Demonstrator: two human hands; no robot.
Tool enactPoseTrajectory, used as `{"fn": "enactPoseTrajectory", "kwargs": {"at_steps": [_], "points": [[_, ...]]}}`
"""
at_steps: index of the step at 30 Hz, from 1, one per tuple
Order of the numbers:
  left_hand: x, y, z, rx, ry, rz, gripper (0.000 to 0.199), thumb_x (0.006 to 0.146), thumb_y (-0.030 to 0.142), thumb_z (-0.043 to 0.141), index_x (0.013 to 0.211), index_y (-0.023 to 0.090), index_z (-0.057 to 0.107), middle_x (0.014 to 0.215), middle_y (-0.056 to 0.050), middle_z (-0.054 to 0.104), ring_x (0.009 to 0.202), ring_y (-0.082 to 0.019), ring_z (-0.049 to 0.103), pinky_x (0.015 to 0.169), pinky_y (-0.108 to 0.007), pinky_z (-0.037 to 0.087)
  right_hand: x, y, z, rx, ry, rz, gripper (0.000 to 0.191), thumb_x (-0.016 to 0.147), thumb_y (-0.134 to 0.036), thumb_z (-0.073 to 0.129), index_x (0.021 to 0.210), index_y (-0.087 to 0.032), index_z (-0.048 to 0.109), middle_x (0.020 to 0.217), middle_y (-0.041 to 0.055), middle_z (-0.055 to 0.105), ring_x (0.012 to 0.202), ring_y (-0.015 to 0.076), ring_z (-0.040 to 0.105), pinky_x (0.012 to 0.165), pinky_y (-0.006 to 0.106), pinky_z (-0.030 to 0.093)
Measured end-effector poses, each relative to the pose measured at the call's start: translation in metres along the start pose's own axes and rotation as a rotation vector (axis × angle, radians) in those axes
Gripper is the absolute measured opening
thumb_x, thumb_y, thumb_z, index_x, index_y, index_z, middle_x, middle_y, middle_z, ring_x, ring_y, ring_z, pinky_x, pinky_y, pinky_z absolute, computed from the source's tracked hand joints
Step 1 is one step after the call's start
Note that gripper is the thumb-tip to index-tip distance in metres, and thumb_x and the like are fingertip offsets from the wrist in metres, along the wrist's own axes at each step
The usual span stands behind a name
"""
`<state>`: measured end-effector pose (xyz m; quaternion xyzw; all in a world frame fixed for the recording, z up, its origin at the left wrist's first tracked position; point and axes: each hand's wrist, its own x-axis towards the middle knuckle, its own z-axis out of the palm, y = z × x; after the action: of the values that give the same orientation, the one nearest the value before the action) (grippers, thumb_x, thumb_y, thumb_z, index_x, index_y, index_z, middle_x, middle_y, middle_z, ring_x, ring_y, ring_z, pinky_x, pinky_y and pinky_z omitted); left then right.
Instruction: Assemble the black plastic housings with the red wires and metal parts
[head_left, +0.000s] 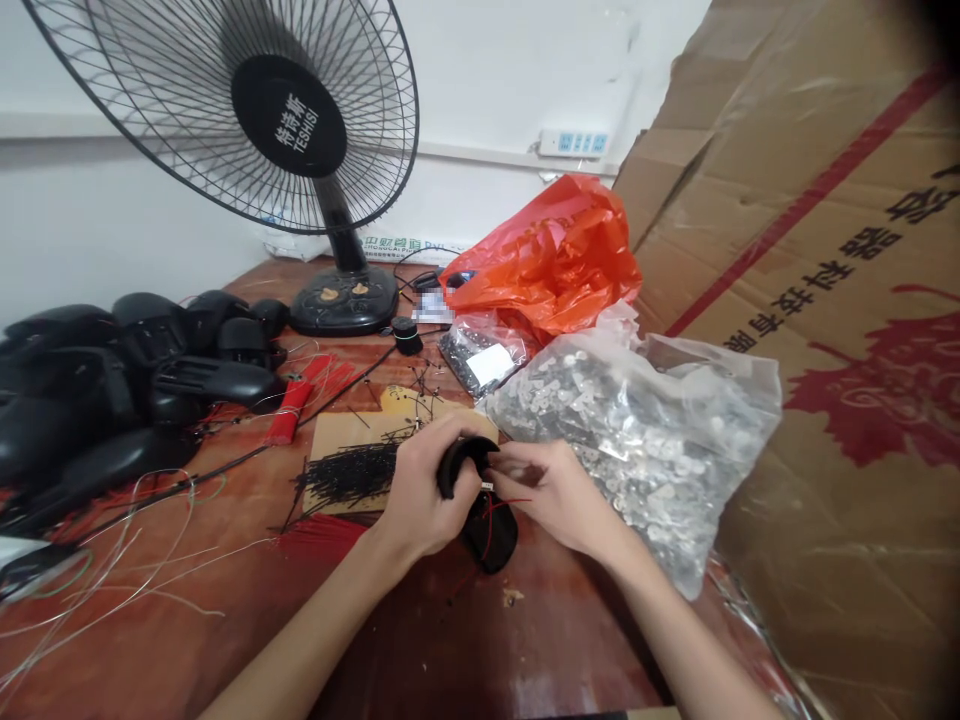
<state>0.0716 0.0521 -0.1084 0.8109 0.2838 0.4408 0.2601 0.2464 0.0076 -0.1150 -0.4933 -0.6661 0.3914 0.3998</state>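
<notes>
My left hand (435, 485) is wrapped around a black curved plastic housing (491, 535), its thumb inside the hollow upper part. The housing is held tilted above the table, its lower end pointing towards me. Thin red wires (491, 515) run over the housing from a small white piece (487, 486) between the hands. My right hand (551, 490) is closed in a pinch at the housing's right edge, beside the white piece; what its fingertips hold is hidden. Left of the hands, a pile of thin black wires (349, 472) lies on cardboard (330, 430), with red wires (319, 535) below.
Several black plastic housings (150, 370) are heaped at left, near loose pale wires (135, 560). A fan (345, 300) stands behind. A clear bag of small metal parts (637, 430), a red plastic bag (555, 260) and a large cardboard box (847, 400) bound the right side.
</notes>
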Motion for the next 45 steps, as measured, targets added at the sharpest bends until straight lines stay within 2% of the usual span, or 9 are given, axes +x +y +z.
{"fn": "enactPoseTrajectory", "kwargs": {"at_steps": [6, 19, 24, 28, 31, 36, 38, 41, 45], "points": [[-0.002, 0.000, 0.004, 0.027, -0.039, -0.021, 0.017, 0.076, 0.011, 0.048, 0.087, 0.017, 0.058, 0.082, -0.003, 0.058, 0.074, -0.018, 0.053, 0.070, -0.031, 0.042, -0.003, -0.002, -0.003, -0.211, 0.005, -0.055, 0.020, 0.088, -0.021, 0.058, 0.068, -0.018, 0.055, 0.060, -0.0033, 0.046, 0.057, 0.0112, 0.040, 0.054, 0.023, 0.030], [-0.003, -0.004, 0.008, 0.070, -0.035, -0.042, 0.018, 0.072, 0.011, 0.048, 0.084, 0.014, 0.059, 0.078, -0.003, 0.058, 0.072, -0.017, 0.052, 0.070, -0.030, 0.041, 0.002, 0.002, -0.006, -0.297, -0.073, -0.130, 0.016, 0.087, -0.012, 0.057, 0.072, -0.017, 0.060, 0.064, -0.0045, 0.051, 0.060, 0.0100, 0.044, 0.058, 0.024, 0.030], [-0.002, -0.008, 0.007, -0.007, -0.048, -0.095, 0.015, 0.080, 0.013, 0.046, 0.083, 0.015, 0.060, 0.080, -0.003, 0.060, 0.075, -0.017, 0.054, 0.070, -0.030, 0.040, -0.001, 0.000, -0.015, -0.034, -0.170, 0.007, 0.018, 0.094, -0.029, 0.055, 0.089, -0.017, 0.068, 0.081, 0.0007, 0.064, 0.069, 0.0135, 0.055, 0.062, 0.024, 0.044], [-0.002, -0.009, 0.004, -0.089, 0.036, -0.102, 0.017, 0.088, 0.015, 0.045, 0.088, 0.016, 0.062, 0.086, -0.002, 0.062, 0.081, -0.017, 0.057, 0.074, -0.028, 0.042, 0.000, 0.000, -0.021, 0.264, -0.208, 0.132, 0.032, 0.097, -0.045, 0.053, 0.101, -0.017, 0.067, 0.092, 0.0043, 0.068, 0.076, 0.0153, 0.062, 0.070, 0.029, 0.054], [-0.002, -0.010, 0.003, -0.118, 0.138, -0.116, 0.017, 0.091, 0.017, 0.047, 0.090, 0.016, 0.063, 0.089, -0.002, 0.063, 0.084, -0.016, 0.059, 0.077, -0.027, 0.043, 0.002, 0.002, -0.022, 0.271, -0.221, 0.138, 0.031, 0.097, -0.044, 0.054, 0.101, -0.017, 0.070, 0.090, 0.0034, 0.068, 0.077, 0.0148, 0.061, 0.072, 0.028, 0.051], [-0.001, -0.011, 0.005, -0.101, 0.232, -0.189, 0.013, 0.092, 0.020, 0.051, 0.091, 0.017, 0.064, 0.091, -0.001, 0.066, 0.087, -0.016, 0.060, 0.081, -0.026, 0.045, 0.002, 0.002, -0.023, 0.310, -0.212, 0.113, 0.028, 0.096, -0.036, 0.059, 0.116, -0.021, 0.071, 0.107, 0.0039, 0.072, 0.097, 0.0188, 0.064, 0.087, 0.030, 0.048], [0.000, -0.011, 0.004, -0.119, 0.205, -0.231, 0.014, 0.092, 0.022, 0.053, 0.101, 0.017, 0.064, 0.097, -0.003, 0.067, 0.092, -0.017, 0.062, 0.085, -0.027, 0.046, 0.001, 0.000, -0.024, 0.370, -0.189, 0.153, 0.029, 0.095, -0.034, 0.061, 0.120, -0.022, 0.070, 0.109, 0.0041, 0.073, 0.099, 0.0198, 0.066, 0.089, 0.032, 0.049], [0.003, -0.010, -0.003, -0.193, 0.126, -0.188, 0.033, 0.094, 0.026, 0.052, 0.126, 0.018, 0.054, 0.120, -0.007, 0.064, 0.107, -0.019, 0.061, 0.095, -0.032, 0.046, 0.002, -0.004, -0.025, 0.403, -0.122, 0.189, 0.032, 0.095, -0.034, 0.061, 0.124, -0.022, 0.068, 0.110, 0.0049, 0.074, 0.098, 0.0210, 0.069, 0.089, 0.034, 0.051], [0.012, -0.003, -0.023, 0.004, -0.083, -0.067, 0.038, 0.095, 0.028, 0.053, 0.132, 0.021, 0.052, 0.131, -0.008, 0.059, 0.119, -0.020, 0.057, 0.102, -0.033, 0.043, 0.003, -0.009, -0.023, 0.227, 0.000, 0.054, 0.028, 0.097, -0.034, 0.059, 0.120, -0.024, 0.071, 0.118, 0.0040, 0.073, 0.109, 0.0216, 0.067, 0.097, 0.036, 0.049]]}}
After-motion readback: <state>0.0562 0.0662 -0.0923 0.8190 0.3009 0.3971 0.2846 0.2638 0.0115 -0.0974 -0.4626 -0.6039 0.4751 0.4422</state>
